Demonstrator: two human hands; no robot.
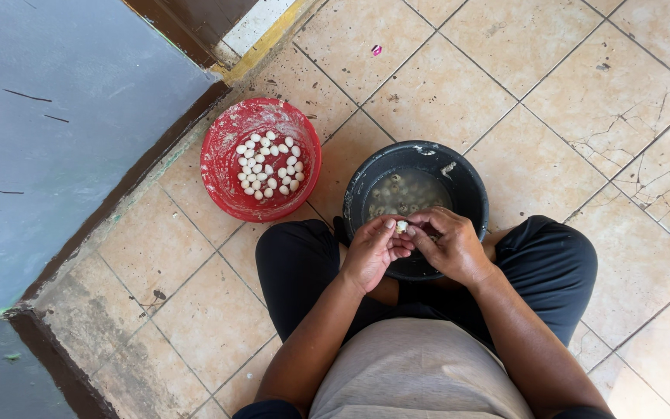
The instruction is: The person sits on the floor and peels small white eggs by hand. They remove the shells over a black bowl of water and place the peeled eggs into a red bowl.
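My left hand (pixel 374 252) and my right hand (pixel 450 242) meet over the near rim of a black bucket (pixel 471 186). Together they pinch one small white egg (pixel 402 226) between their fingertips. The bucket holds cloudy water with several pale eggs (pixel 397 194) sunk in it. To its left stands a red plastic bowl (pixel 222 163) with several peeled white eggs (pixel 267 164) heaped in its middle. I sit on the floor with my knees in black trousers on either side of the bucket.
The floor is cracked beige tile (pixel 583 116). A grey-blue wall (pixel 56 140) with a dark brown base runs along the left. A yellow doorstep (pixel 269 39) lies at the top. A small pink scrap (pixel 376 50) lies on a far tile.
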